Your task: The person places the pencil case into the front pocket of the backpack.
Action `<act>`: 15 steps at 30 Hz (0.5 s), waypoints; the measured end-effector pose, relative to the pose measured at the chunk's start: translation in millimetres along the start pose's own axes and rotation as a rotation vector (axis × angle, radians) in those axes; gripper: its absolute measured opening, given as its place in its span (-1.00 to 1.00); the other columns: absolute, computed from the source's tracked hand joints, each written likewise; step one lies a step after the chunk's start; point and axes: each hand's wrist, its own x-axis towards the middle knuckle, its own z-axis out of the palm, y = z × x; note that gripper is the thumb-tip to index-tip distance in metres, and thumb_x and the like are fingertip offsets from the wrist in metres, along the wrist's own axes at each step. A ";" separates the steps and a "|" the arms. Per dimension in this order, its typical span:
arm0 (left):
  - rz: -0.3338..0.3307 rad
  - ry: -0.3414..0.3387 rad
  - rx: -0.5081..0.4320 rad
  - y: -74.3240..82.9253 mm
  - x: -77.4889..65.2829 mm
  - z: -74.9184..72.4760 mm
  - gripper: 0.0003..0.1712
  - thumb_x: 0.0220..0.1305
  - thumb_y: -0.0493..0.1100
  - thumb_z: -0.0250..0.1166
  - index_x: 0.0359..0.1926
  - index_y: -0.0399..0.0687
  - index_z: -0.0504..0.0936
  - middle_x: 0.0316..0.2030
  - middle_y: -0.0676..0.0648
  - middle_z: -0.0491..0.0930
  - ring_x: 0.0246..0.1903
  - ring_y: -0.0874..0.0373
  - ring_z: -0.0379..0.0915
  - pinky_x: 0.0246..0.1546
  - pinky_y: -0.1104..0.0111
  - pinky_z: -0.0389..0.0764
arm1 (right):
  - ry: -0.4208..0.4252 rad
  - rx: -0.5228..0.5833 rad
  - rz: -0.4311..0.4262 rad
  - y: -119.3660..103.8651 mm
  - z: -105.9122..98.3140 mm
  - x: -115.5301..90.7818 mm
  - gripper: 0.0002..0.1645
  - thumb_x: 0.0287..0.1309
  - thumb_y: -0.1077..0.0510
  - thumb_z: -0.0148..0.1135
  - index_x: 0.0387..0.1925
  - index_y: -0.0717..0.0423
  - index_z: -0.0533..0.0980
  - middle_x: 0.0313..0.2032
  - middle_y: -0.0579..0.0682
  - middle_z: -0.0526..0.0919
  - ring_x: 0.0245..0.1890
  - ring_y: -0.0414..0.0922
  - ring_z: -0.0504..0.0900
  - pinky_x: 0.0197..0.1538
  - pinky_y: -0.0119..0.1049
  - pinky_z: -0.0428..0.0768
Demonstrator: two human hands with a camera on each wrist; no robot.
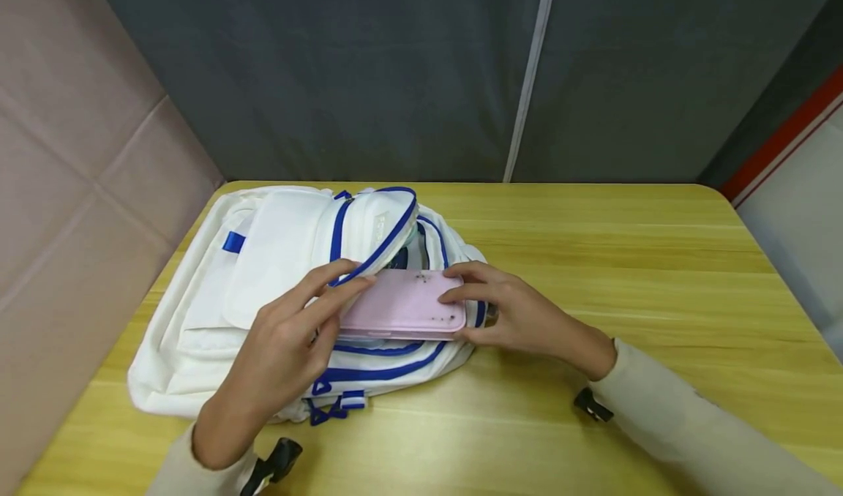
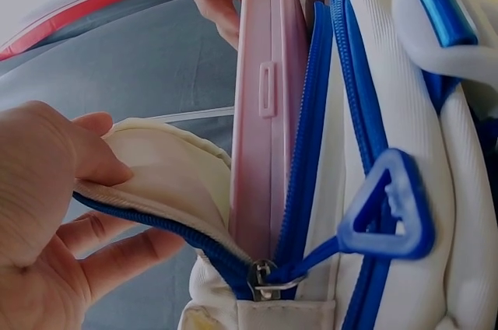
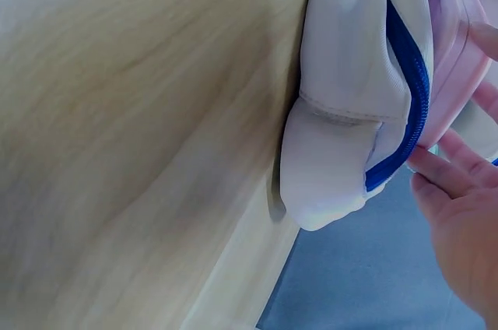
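A white backpack [image 1: 276,254] with blue zips lies flat on the table, its front pocket unzipped. My left hand [image 1: 283,335] pinches the edge of the pocket flap [image 1: 375,225] between thumb and fingers and holds it up. In the left wrist view the flap's pale lining [image 2: 167,166] shows beside the zip slider. Partly inside the pocket sits a pink pencil case [image 1: 402,302], a flat hard box with a small latch on its side. My right hand [image 1: 507,306] grips its outer end, fingers on top and thumb at the near edge. The case's inner end is hidden under the flap.
The wooden table [image 1: 626,276] carries the backpack on its left half. Behind it hangs a dark grey curtain [image 1: 369,72]; a pale padded wall [image 1: 79,137] stands at the left. A blue triangular zip pull [image 2: 389,205] dangles by the pocket opening.
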 end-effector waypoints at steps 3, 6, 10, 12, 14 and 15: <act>-0.001 -0.005 0.003 0.9 0.6 -0.4 -0.33 0.07 -0.60 0.38 0.19 -0.04 0.72 0.20 -0.14 0.64 -0.27 0.18 0.54 -0.41 0.56 0.47 | 0.003 0.010 -0.004 0.8 0.1 1.2 -0.56 0.12 0.14 0.57 0.08 -0.09 0.73 0.37 0.09 0.53 0.38 0.13 0.50 0.40 0.13 0.54; 0.003 -0.007 0.001 1.3 1.0 -0.5 -0.35 0.08 -0.60 0.37 0.18 -0.05 0.72 0.18 -0.14 0.65 -0.30 0.19 0.53 -0.41 0.55 0.47 | 0.006 0.018 -0.016 0.6 0.0 2.6 -0.56 0.13 0.16 0.56 0.07 -0.10 0.73 0.37 0.08 0.53 0.37 0.13 0.50 0.39 0.13 0.54; 0.005 -0.014 -0.016 1.7 1.4 -0.7 -0.37 0.12 -0.59 0.34 0.18 -0.04 0.72 0.16 -0.13 0.66 -0.27 0.17 0.55 -0.38 0.51 0.49 | 0.009 0.031 -0.039 -0.5 1.1 5.0 -0.56 0.12 0.17 0.54 0.08 -0.08 0.73 0.37 0.08 0.54 0.36 0.12 0.51 0.39 0.13 0.54; 0.005 -0.019 -0.025 1.8 1.7 -0.9 -0.37 0.14 -0.59 0.33 0.19 -0.03 0.72 0.15 -0.13 0.66 -0.26 0.15 0.56 -0.36 0.49 0.51 | 0.011 0.036 -0.050 -1.1 2.2 6.1 -0.57 0.13 0.17 0.53 0.08 -0.07 0.73 0.36 0.09 0.54 0.36 0.11 0.52 0.38 0.12 0.55; 0.006 -0.025 -0.033 1.6 2.0 -1.0 -0.38 0.15 -0.58 0.32 0.19 -0.03 0.72 0.15 -0.13 0.66 -0.25 0.15 0.56 -0.36 0.48 0.51 | 0.010 0.043 -0.057 -1.7 3.4 7.3 -0.57 0.13 0.18 0.52 0.08 -0.06 0.73 0.37 0.09 0.53 0.36 0.11 0.51 0.37 0.11 0.56; 0.008 -0.028 -0.035 1.4 2.1 -1.1 -0.37 0.14 -0.59 0.31 0.19 -0.03 0.72 0.16 -0.13 0.66 -0.24 0.14 0.56 -0.35 0.48 0.51 | 0.009 0.047 -0.058 -2.1 4.0 7.8 -0.57 0.13 0.18 0.52 0.08 -0.05 0.73 0.37 0.09 0.53 0.36 0.11 0.51 0.37 0.10 0.56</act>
